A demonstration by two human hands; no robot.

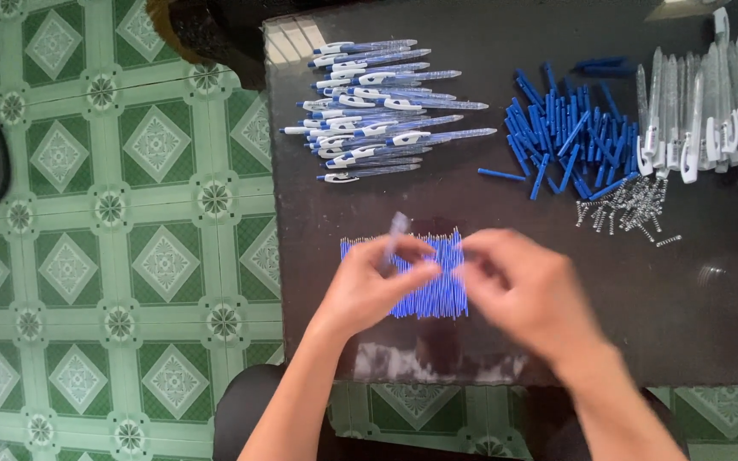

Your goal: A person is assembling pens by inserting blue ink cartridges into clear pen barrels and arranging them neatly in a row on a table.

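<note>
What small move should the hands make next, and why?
Probably slide a refill into the barrel. The left hand holds a clear barrel tilted up, and the right hand hovers over the row of blue refills. Both are blurred, so whether a refill is already pinched is unclear.

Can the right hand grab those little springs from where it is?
Probably yes. The right hand is over the blue refills, and the springs lie up and to its right, with only bare dark table between them.
</note>
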